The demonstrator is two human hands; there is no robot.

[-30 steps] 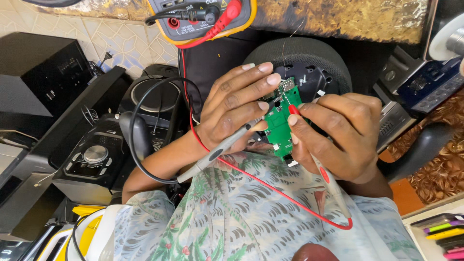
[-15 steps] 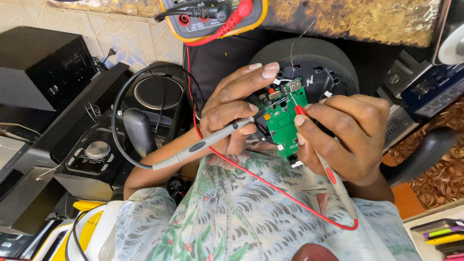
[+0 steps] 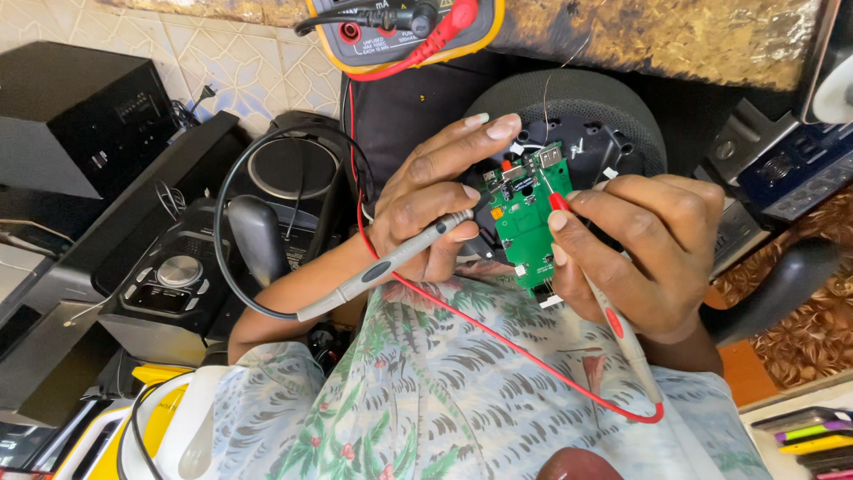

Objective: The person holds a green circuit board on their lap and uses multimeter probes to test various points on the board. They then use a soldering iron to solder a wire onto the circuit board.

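Probing a small green circuit board (image 3: 526, 227) held up over the lap, in front of a round black speaker shell (image 3: 577, 116). Left hand (image 3: 435, 200) closed on the grey-black test probe (image 3: 391, 264), tip at the board's left edge. Right hand (image 3: 649, 253) pinching the red probe (image 3: 604, 302) against the board's right edge while steadying the board. Yellow multimeter (image 3: 404, 31) at the top edge, leads plugged in. Judged mid-measurement; next calls for steady tips and a glance at the meter.
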